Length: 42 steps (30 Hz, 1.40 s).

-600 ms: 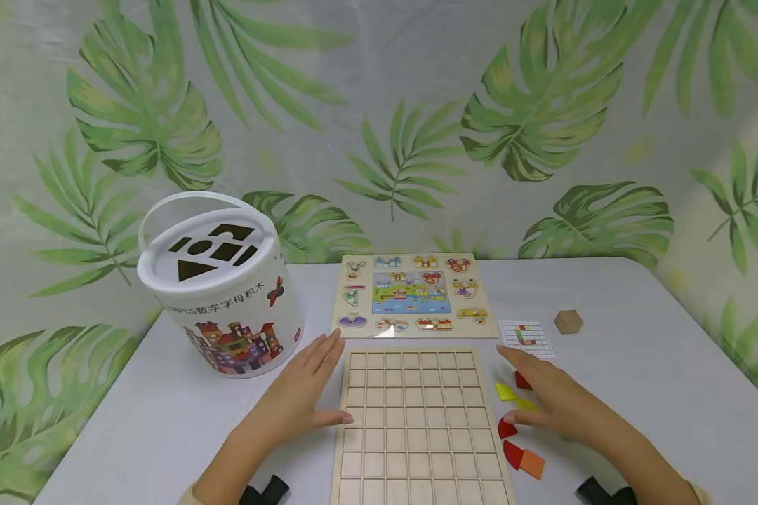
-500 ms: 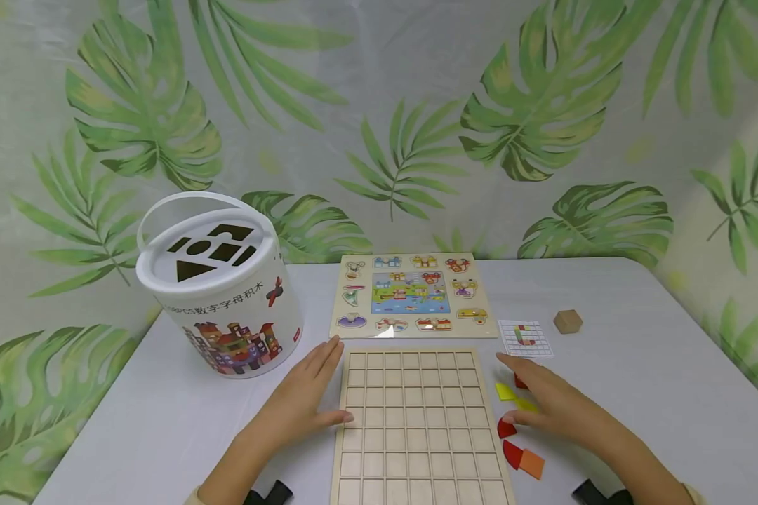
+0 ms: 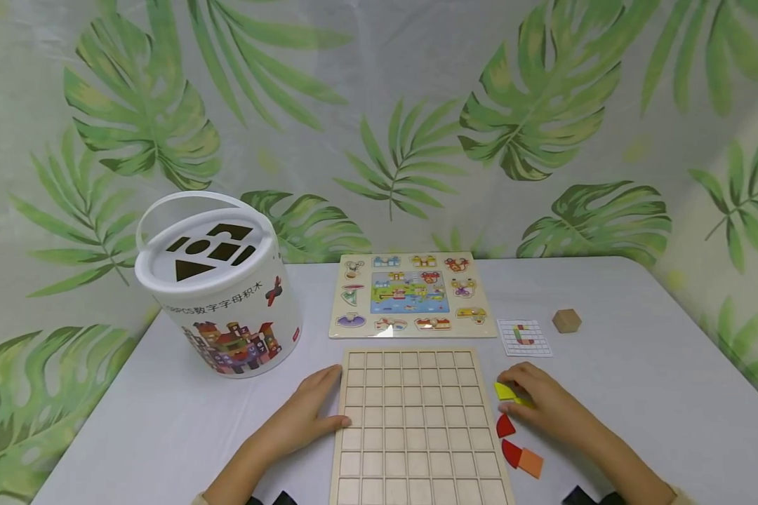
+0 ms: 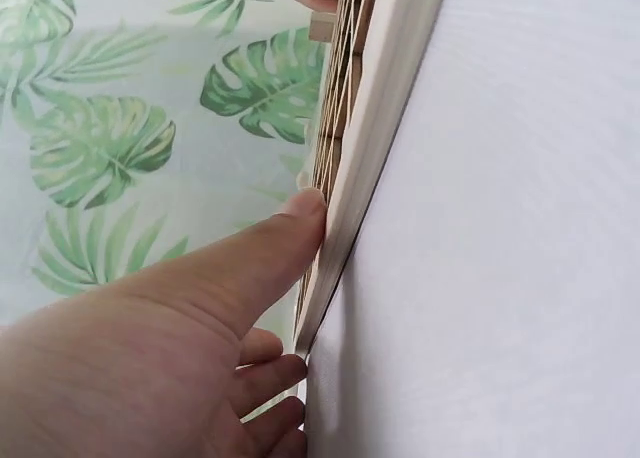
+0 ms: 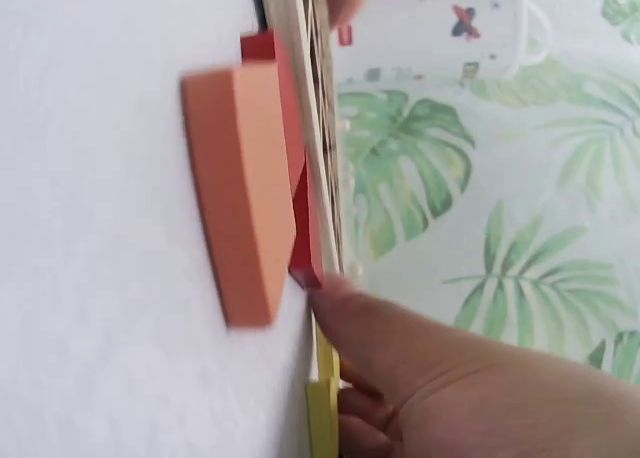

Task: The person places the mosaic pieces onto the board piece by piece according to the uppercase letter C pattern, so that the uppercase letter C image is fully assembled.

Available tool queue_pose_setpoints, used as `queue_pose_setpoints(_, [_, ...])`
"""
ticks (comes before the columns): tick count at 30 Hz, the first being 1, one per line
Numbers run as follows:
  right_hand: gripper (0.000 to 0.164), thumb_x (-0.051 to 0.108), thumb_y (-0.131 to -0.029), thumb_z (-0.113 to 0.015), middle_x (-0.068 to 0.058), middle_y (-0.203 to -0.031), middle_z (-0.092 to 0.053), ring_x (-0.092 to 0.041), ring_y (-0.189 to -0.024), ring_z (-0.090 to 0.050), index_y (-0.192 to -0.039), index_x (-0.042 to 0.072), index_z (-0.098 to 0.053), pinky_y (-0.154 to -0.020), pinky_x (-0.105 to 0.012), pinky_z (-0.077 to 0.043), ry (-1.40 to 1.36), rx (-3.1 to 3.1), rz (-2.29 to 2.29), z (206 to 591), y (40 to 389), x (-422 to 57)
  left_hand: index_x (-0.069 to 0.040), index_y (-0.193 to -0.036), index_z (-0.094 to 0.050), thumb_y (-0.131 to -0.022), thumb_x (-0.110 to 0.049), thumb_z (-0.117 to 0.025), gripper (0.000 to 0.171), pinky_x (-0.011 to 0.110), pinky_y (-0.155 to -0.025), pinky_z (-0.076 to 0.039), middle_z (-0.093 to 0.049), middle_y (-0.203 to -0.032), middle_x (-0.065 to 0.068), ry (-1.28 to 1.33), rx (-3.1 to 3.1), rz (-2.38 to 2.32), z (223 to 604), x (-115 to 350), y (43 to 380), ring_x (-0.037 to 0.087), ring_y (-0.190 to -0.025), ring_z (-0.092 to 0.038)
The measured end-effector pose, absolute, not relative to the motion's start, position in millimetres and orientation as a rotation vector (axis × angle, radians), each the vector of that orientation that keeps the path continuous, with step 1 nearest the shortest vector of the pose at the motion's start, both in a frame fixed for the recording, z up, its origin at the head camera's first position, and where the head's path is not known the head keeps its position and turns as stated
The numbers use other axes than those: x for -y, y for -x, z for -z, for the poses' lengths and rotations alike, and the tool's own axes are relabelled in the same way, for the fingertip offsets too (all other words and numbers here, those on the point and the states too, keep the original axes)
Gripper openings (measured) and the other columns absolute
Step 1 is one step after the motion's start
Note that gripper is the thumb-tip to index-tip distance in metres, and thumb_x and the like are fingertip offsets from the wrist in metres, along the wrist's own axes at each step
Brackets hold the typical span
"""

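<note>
A wooden grid board [image 3: 417, 421] lies flat on the table. At its left side my left hand [image 3: 303, 410] rests with the thumb tip touching the rim [image 4: 370, 108] and the other fingers lying along the edge. To the right of the board my right hand [image 3: 537, 396] is low over two yellow pieces [image 3: 504, 391], with bent fingers on their far side and the thumb on the near side. Two red quarter-round pieces [image 3: 505, 426] and an orange square block [image 3: 530, 463] lie nearer; the block [image 5: 240, 198] is large in the right wrist view. Another red piece is hidden under my right fingers.
A white bucket [image 3: 227, 301] with shape holes in its lid stands at the left. Behind the board lies a picture peg puzzle [image 3: 410, 294]. A small pattern card [image 3: 524, 338] and a plain wooden cube [image 3: 566, 320] are at the back right.
Both hands have come down. The left has settled against the board's edge, and the right has lowered its fingers around the yellow pieces, covering the far red piece.
</note>
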State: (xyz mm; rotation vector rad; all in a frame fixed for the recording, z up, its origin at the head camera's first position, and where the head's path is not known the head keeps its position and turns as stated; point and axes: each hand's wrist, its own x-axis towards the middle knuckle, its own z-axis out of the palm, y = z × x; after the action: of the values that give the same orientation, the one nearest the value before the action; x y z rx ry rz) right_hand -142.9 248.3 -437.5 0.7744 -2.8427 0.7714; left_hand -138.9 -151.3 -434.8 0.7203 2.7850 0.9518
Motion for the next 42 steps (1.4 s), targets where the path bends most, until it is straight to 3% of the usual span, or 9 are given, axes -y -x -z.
queue_pose_setpoints(7, [0.023,0.021,-0.077,-0.072,0.010,-0.094,-0.050,-0.006,-0.083,-0.047,-0.096,0.014,-0.061,-0.074,-0.026,-0.047,-0.681,2.838,-0.793,438,141,-243,-0.001,-0.137,-0.035,-0.077,-0.045,-0.064,0.079,0.050,-0.102,-0.022,-0.032,-0.141,0.013,-0.742,-2.773,-0.995,438,155,139,0.033,-0.128,-0.024])
queue_pose_setpoints(19, [0.031,0.006,-0.075,-0.071,0.005,-0.099,-0.058,-0.008,-0.081,-0.054,-0.105,0.005,-0.061,-0.070,-0.024,-0.050,-0.697,2.756,-0.985,415,142,-231,-0.004,-0.137,-0.036,-0.077,-0.050,-0.062,0.080,0.051,-0.102,-0.022,-0.032,-0.141,0.010,-0.763,-2.778,-0.985,443,158,141,0.032,-0.129,-0.023])
queue_pose_setpoints(26, [0.032,0.001,-0.076,-0.070,0.005,-0.102,-0.056,-0.014,-0.082,-0.053,-0.106,0.009,-0.062,-0.069,-0.030,-0.050,-0.858,2.660,-0.979,391,149,-201,-0.005,-0.137,-0.036,-0.077,-0.050,-0.061,0.079,0.051,-0.101,-0.023,-0.032,-0.141,0.009,-0.763,-2.779,-0.991,445,158,142,0.032,-0.129,-0.024])
queue_pose_setpoints(34, [0.029,0.005,-0.081,-0.066,0.000,-0.108,-0.056,-0.020,-0.085,-0.054,-0.109,0.011,-0.062,-0.071,-0.034,-0.050,-1.023,2.616,-1.067,381,169,-152,-0.006,-0.138,-0.036,-0.077,-0.050,-0.062,0.079,0.050,-0.101,-0.023,-0.032,-0.141,0.008,-0.758,-2.793,-0.980,446,159,143,0.030,-0.129,-0.024])
queue_pose_setpoints(42, [0.028,0.009,-0.084,-0.063,0.000,-0.106,-0.056,-0.017,-0.095,-0.053,-0.112,0.006,-0.060,-0.077,-0.031,-0.048,-1.131,2.756,-1.024,395,185,-115,-0.005,-0.137,-0.036,-0.077,-0.049,-0.062,0.079,0.051,-0.101,-0.022,-0.032,-0.141,0.010,-0.757,-2.784,-0.985,444,158,141,0.032,-0.129,-0.024])
